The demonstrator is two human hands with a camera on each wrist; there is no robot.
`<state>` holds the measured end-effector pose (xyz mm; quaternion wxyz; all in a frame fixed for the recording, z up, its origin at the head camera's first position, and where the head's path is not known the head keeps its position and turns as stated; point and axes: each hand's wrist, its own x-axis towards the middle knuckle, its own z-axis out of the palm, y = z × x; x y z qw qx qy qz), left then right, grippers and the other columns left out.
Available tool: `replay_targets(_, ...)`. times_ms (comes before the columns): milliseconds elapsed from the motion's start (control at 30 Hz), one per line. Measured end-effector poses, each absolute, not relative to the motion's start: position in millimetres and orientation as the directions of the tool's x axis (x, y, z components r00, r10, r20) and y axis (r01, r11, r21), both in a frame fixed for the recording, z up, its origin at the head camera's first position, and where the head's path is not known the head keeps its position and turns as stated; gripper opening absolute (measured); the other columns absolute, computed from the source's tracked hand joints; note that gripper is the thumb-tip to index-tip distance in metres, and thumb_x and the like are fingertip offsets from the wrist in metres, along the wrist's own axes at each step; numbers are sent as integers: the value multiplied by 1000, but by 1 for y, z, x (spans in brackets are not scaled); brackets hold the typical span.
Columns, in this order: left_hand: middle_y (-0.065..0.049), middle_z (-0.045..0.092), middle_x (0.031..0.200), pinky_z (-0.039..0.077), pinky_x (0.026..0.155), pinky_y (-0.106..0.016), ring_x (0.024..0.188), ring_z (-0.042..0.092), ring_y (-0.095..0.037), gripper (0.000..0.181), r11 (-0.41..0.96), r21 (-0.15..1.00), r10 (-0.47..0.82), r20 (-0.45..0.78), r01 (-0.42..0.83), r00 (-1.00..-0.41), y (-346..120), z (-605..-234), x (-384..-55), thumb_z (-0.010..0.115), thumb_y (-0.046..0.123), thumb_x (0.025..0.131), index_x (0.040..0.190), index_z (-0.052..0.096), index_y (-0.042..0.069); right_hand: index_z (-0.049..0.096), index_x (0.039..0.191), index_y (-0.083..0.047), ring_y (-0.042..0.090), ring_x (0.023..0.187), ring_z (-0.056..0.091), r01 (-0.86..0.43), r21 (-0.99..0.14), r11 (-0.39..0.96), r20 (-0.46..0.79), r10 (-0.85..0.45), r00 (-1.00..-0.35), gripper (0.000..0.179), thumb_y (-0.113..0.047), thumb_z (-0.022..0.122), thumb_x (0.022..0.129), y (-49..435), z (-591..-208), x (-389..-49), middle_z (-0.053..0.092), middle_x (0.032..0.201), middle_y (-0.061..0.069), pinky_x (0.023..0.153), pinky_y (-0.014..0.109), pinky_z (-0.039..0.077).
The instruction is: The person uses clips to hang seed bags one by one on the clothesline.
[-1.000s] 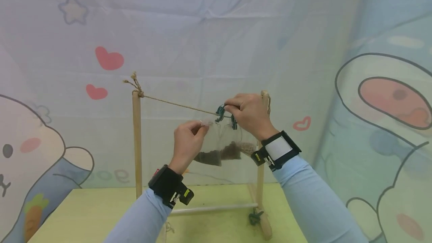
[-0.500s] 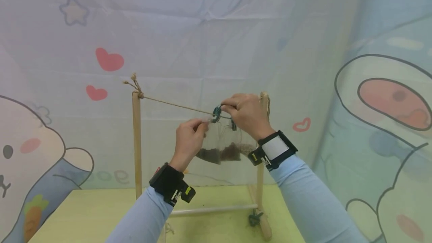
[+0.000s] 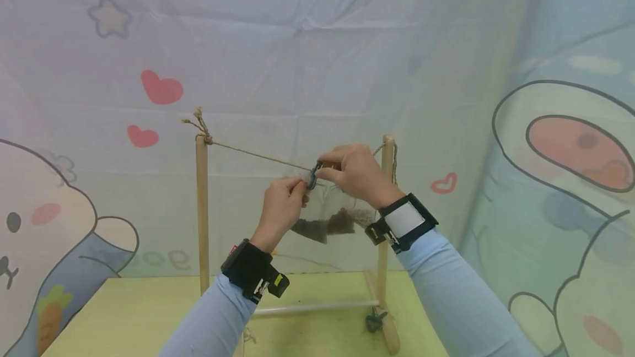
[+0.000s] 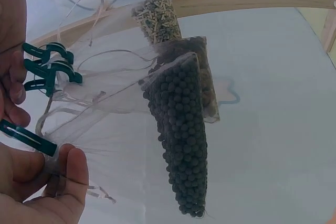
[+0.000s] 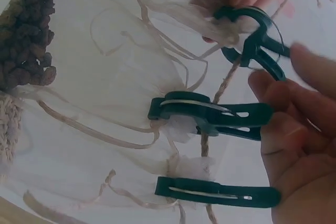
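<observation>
My left hand [image 3: 283, 205] pinches the gathered top of a sheer drawstring bag filled with dark round pellets [image 4: 181, 135]. My right hand [image 3: 359, 176] grips the handles of a green spring clip [image 5: 253, 35], with thumb and fingers on either side. That clip sits at the twine line [image 5: 227, 81], its mouth around the bag's gathered mesh. Two more green clips, a middle one [image 5: 210, 113] and a lower one [image 5: 218, 191], fasten mesh bags to the twine nearby. Below these hang a bag of brown chunks [image 5: 29, 30] and a bag of pale short pieces [image 4: 157, 18].
The twine runs between a left wooden post [image 3: 202, 214] and a right wooden post [image 3: 388, 158]. A white crossbar [image 3: 312, 308] joins the stand low down. Another green clip [image 3: 375, 321] lies by the right foot on the yellow-green table [image 3: 139, 313].
The right hand has moved slightly left and down with the clip, bringing it to the bag top in the left hand. The left hand has shifted slightly right.
</observation>
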<state>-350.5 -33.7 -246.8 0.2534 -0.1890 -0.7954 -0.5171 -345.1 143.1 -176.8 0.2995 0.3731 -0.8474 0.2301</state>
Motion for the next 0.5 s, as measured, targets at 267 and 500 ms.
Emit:
replay_targets(267, -13, 66, 85, 45, 62, -29, 76, 64, -23, 29, 406, 718, 75, 590, 565, -804, -38, -249, -351, 51, 11, 109, 93, 72, 1, 76, 116, 3, 27, 79, 69, -766, -106, 634, 639, -547, -541, 32, -18, 79, 92, 142, -177, -344, 76, 100, 17, 70, 38, 58)
replay_targets(500, -16, 70, 98, 52, 71, -38, 82, 66, -28, 21, 454, 649, 135, 626, 610, -768, -46, -258, -346, 56, 11, 106, 106, 73, 0, 72, 124, 4, 27, 87, 69, -792, -25, 610, 724, -535, -435, 37, -14, 78, 93, 148, -185, -337, 74, 107, 17, 74, 38, 57)
